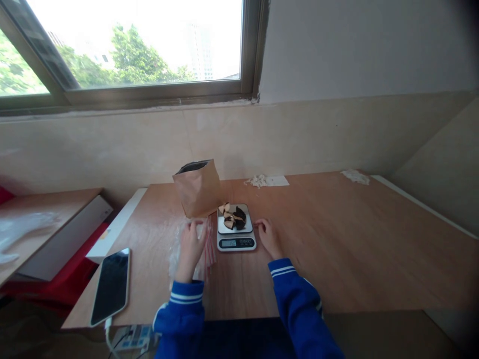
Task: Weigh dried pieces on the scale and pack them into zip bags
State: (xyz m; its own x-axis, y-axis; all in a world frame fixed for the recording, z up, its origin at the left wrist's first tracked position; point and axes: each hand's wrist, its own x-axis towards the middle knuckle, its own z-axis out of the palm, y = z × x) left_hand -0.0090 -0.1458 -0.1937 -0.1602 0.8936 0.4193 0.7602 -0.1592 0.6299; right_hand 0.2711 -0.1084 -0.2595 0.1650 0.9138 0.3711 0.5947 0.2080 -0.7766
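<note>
A white digital kitchen scale [236, 244] stands on the table, its small display lit. Several dark pieces with pale cut faces, like dried mushroom [239, 218], lie on its pan. Left of the scale, my left hand [192, 244] is on a pile of clear zip bags [208, 249] with red-striped edges, its fingers bent in against the plastic. My right hand [268, 236] rests at the scale's right side, fingers loosely bent and holding nothing visible. Behind the bags an open brown paper pouch [198, 188] stands upright; what it contains is hidden.
A phone [111, 286] with a white cable lies at the table's left front. Pale shreds [258, 181] and a white card [277, 181] lie by the wall, and white scraps [355, 176] sit at the back right. A lower side table [45, 209] holds clear plastic.
</note>
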